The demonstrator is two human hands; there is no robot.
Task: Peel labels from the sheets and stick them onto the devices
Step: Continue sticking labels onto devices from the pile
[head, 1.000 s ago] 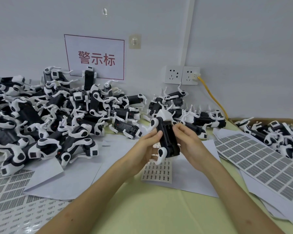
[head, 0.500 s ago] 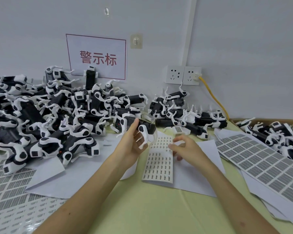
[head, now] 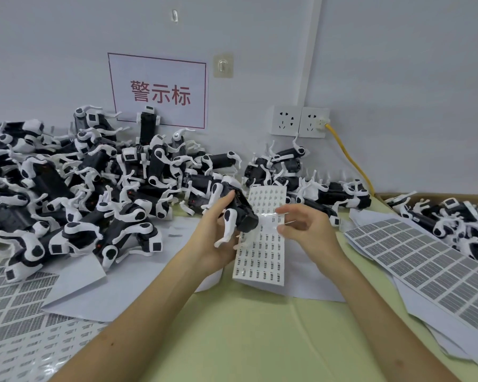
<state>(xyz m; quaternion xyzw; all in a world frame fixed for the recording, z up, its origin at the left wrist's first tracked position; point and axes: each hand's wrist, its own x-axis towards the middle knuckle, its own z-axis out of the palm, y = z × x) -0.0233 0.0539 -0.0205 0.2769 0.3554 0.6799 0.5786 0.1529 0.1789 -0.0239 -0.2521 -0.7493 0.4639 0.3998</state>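
Here, I see my left hand [head: 213, 241] gripping one black-and-white device [head: 243, 213], tilted above the label sheet [head: 262, 257], likely to bare its flat side; my right hand [head: 309, 232] pinches a peeled label [head: 271, 219] just beside it, ready, I judge, to stick on.

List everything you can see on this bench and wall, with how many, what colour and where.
held device: one, black and white, in left grip
loose devices: many, black and white, piled left and back
boxed devices: many, black and white, in cardboard box far right
small-label sheet: one, white, table centre
peeled label: one, clear, apparently pinched by right grip
grey label sheets: several, grey, right and front left
sign: one, white, red characters, wall
sockets: two, white, wall
cable: one, yellow, from sockets
table: one, pale green
left grip: one, holding device
right grip: one, pinching label
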